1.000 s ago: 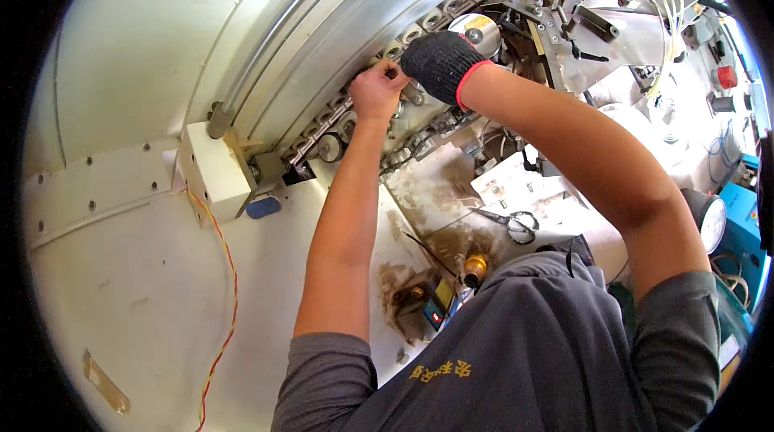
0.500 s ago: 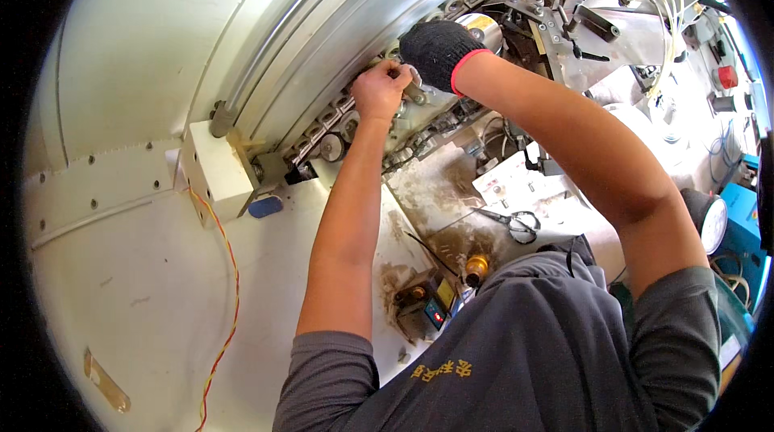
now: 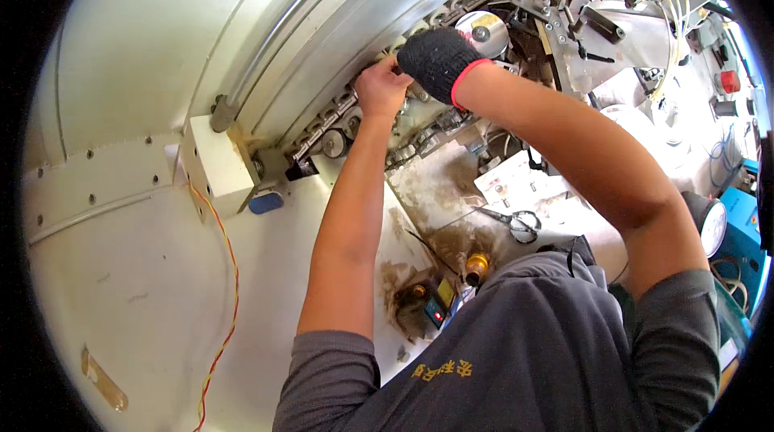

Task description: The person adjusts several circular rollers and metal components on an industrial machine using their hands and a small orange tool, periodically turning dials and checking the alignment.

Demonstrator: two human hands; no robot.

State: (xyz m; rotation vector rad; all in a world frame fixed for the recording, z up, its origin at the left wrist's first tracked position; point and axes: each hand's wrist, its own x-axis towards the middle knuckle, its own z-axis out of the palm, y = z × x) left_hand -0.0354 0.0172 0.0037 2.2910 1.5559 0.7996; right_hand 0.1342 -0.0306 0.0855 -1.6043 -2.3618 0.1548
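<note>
My bare left hand (image 3: 380,90) reaches to the row of machine parts along the metal panel. Its fingers are pinched together; whatever is between them is hidden. Against its fingertips rests my right hand (image 3: 436,62), in a black knitted glove with a red cuff. The glove's back faces me, so its fingers do not show. Just right of the glove sits a round silver disc (image 3: 488,32) with a hub. A chain of metal links (image 3: 324,119) runs beneath both hands, and a small roller (image 3: 334,143) lies below my left wrist.
Black-handled scissors (image 3: 520,224) lie on the stained white surface. A small box with a red light (image 3: 434,308) and an amber-capped item (image 3: 477,264) are near my body. At left, a white block (image 3: 214,168) stands by a red-yellow twisted wire (image 3: 235,293). Metal brackets (image 3: 601,25) fill the upper right.
My gloved right hand has drawn slightly down and closed up against my left fingertips. More of the silver disc shows, and the pale piece at the left fingers is now hidden.
</note>
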